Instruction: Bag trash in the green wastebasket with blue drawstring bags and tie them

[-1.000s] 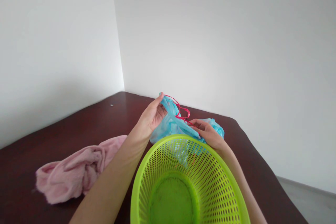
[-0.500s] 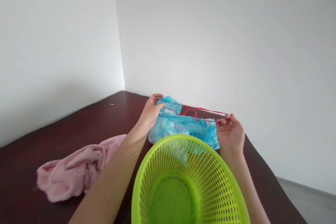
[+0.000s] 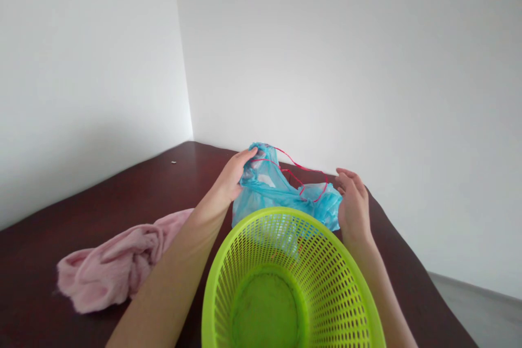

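A thin blue plastic bag (image 3: 265, 193) lies behind the basket, its mouth pulled up on the left side. My left hand (image 3: 237, 174) grips the bag's upper left edge between thumb and fingers. A red drawstring (image 3: 304, 167) hangs in a slack loop from the bag's mouth toward the right. Beside the bag's right end, my right hand (image 3: 354, 201) is held with its fingers apart and slightly curled, off the string. Pale contents show through the plastic, too unclear to name. The lower part of the bag is hidden by the green plastic basket (image 3: 359, 288).
The basket stands nearest me, between my forearms, with nothing in its bottom. A crumpled pink cloth (image 3: 110, 266) lies left of my left forearm. On the dark red table (image 3: 134, 190) there is a tiny white scrap (image 3: 173, 162). White walls meet at the table's back corner.
My right hand has let go of the red drawstring, which has gone from taut to slack. The left hand has raised the bag's edge a little, and the mouth stands wider.
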{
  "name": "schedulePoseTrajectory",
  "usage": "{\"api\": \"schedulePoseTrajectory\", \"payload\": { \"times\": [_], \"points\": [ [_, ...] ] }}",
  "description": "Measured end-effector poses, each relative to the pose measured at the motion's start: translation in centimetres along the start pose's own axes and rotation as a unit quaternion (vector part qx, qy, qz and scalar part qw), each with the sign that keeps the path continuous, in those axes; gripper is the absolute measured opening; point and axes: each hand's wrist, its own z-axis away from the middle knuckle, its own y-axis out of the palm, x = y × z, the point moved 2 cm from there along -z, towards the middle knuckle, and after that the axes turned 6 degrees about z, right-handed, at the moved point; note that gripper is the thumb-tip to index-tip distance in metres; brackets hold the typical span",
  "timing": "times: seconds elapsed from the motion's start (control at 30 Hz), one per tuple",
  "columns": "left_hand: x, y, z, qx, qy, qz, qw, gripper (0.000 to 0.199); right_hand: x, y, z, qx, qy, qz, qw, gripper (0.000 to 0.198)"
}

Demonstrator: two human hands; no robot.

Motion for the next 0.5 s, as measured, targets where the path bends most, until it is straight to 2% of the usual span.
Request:
{"api": "schedulePoseTrajectory", "payload": {
  "times": [0.1,0.2,0.27,0.4,0.5],
  "points": [
    [0.7,0.7,0.4,0.053,0.032,-0.058,0.996,0.030,1.1,1.1,1.2,0.108,-0.067,0.055,0.990,0.036],
    [1.6,1.4,0.6,0.103,0.046,-0.126,0.986,0.028,1.6,2.0,2.2,0.245,-0.079,0.082,0.963,0.036],
    [2.2,1.8,0.7,0.134,0.042,-0.172,0.975,0.026,1.6,2.3,2.7,0.309,-0.078,0.109,0.941,0.046],
    [2.5,2.3,0.7,0.182,0.067,-0.269,0.943,0.031,1.6,2.6,3.0,0.343,-0.081,0.177,0.919,0.067],
    [2.4,2.4,0.9,0.195,0.094,-0.295,0.931,0.042,1.9,2.7,3.2,0.354,-0.080,0.211,0.908,0.077]
  ]
}}
